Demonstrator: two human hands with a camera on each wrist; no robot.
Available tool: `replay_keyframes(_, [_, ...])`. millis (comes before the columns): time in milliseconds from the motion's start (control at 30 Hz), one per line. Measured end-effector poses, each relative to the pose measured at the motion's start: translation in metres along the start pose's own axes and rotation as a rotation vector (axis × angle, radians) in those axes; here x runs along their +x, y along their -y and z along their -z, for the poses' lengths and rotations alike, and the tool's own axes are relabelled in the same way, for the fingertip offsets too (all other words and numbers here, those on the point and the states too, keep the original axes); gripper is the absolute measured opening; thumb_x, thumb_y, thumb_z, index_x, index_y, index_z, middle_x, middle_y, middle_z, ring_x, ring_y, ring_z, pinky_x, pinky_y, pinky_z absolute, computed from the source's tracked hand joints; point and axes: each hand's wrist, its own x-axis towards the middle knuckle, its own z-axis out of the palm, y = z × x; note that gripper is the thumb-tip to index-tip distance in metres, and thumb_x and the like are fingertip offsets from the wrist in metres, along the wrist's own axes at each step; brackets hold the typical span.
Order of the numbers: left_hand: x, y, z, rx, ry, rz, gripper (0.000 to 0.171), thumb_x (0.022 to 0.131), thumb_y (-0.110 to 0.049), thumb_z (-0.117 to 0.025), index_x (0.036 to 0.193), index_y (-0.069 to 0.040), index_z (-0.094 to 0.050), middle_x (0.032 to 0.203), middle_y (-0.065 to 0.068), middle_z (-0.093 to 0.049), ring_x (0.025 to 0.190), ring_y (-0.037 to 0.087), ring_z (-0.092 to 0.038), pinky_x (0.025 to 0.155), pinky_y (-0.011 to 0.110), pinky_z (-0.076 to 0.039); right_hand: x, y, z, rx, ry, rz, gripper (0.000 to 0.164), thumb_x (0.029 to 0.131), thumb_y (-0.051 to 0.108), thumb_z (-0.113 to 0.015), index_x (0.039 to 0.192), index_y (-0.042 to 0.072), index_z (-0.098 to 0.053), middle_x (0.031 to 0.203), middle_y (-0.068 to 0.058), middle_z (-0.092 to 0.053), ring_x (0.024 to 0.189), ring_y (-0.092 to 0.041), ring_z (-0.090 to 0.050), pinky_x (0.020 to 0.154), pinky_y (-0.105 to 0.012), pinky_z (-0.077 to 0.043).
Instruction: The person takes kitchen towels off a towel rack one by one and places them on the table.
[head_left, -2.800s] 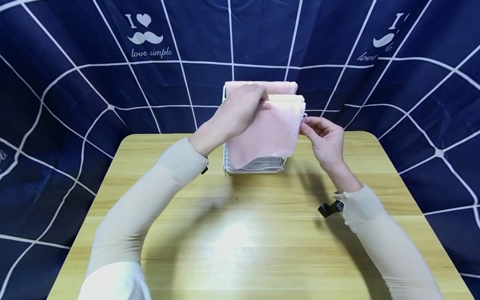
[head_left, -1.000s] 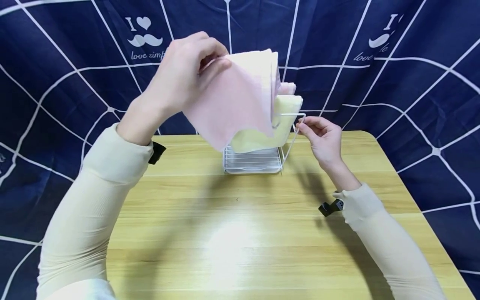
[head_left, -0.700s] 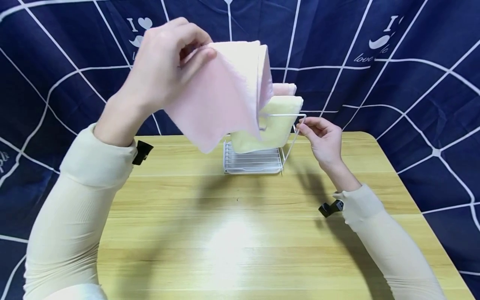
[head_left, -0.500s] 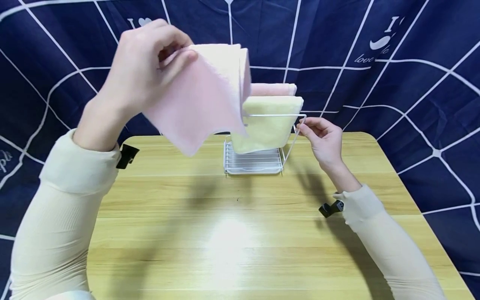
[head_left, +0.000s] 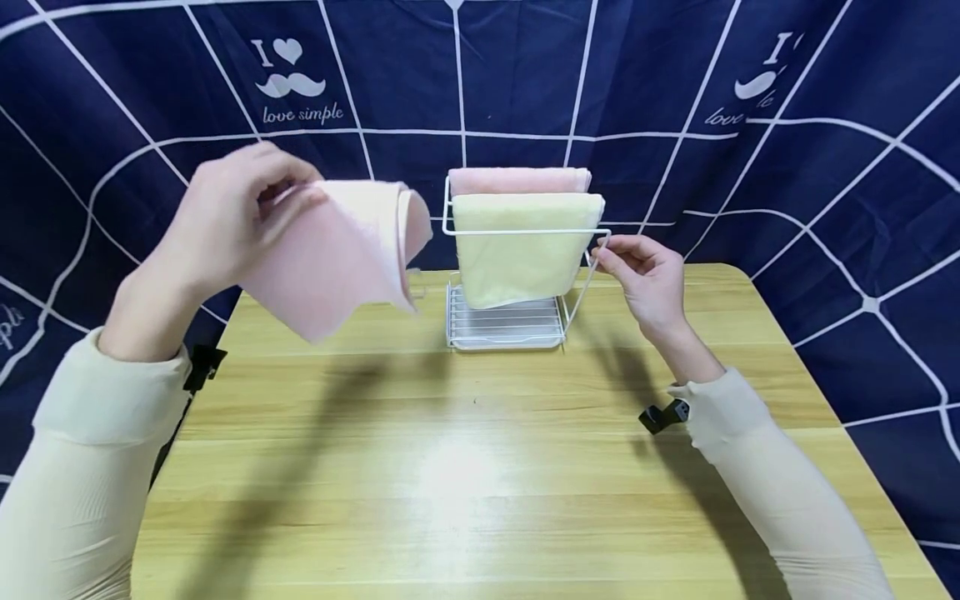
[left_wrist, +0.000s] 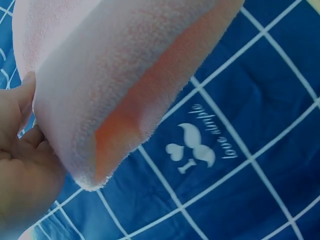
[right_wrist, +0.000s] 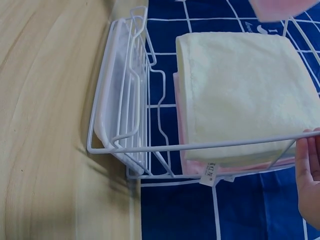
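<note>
My left hand point(head_left: 232, 221) pinches a folded pink towel point(head_left: 330, 258) by its top corner, up in the air left of the rack. In the left wrist view the towel point(left_wrist: 115, 65) hangs in a soft fold beside the thumb. A white wire rack point(head_left: 525, 232) stands at the back of the table, a yellow towel point(head_left: 528, 258) draped over one bar and another pink towel point(head_left: 517, 179) behind it. At the rack's right side my right hand point(head_left: 648, 275) pinches the wire frame. A small white tag point(right_wrist: 209, 174) hangs below the yellow towel in the right wrist view.
The rack's base holds a white tray point(head_left: 506, 340) under thin wires. The wooden table point(head_left: 480, 467) spreads out in front. A dark blue curtain point(head_left: 405, 75) with white lines encloses the back and sides.
My left hand has lifted the front pink towel off the rack and carried it left, lowering it lately. The yellow towel behind is now uncovered. My right hand stays at the frame.
</note>
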Motion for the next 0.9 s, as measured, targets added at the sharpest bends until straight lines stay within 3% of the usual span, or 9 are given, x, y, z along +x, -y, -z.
replay_keyframes(200, [-0.026,0.010,-0.015,0.007,0.052,-0.025,0.006,0.096,-0.004,-0.074,0.102,-0.001,-0.074,0.089,0.015,-0.070,0.080,0.017,-0.050,0.073,0.025,-0.034,-0.001,0.001,0.000,0.013,-0.007,-0.018,0.013,0.089,-0.010,-0.077,0.095,0.001,-0.078,0.092,-0.003,-0.082,0.078,-0.011,-0.078,0.075,-0.024,-0.064])
replay_keyframes(600, [-0.084,0.017,-0.049,-0.010,0.112,-0.061,0.013,0.087,0.000,-0.080,0.097,-0.006,-0.073,0.084,0.005,-0.068,0.078,0.014,-0.056,0.073,0.029,-0.041,-0.003,0.000,0.000,-0.039,-0.021,-0.002,0.027,0.090,-0.019,-0.069,0.094,0.005,-0.079,0.091,0.001,-0.082,0.079,-0.010,-0.078,0.075,-0.024,-0.064])
replay_keyframes(900, [-0.108,0.010,-0.067,-0.044,0.237,-0.057,0.014,0.090,-0.003,-0.079,0.099,-0.012,-0.074,0.088,-0.001,-0.069,0.079,0.013,-0.061,0.070,0.038,-0.051,-0.003,0.001,-0.001,-0.032,-0.026,-0.008,0.032,0.090,-0.021,-0.066,0.093,0.007,-0.079,0.092,0.001,-0.082,0.079,-0.010,-0.079,0.074,-0.022,-0.063])
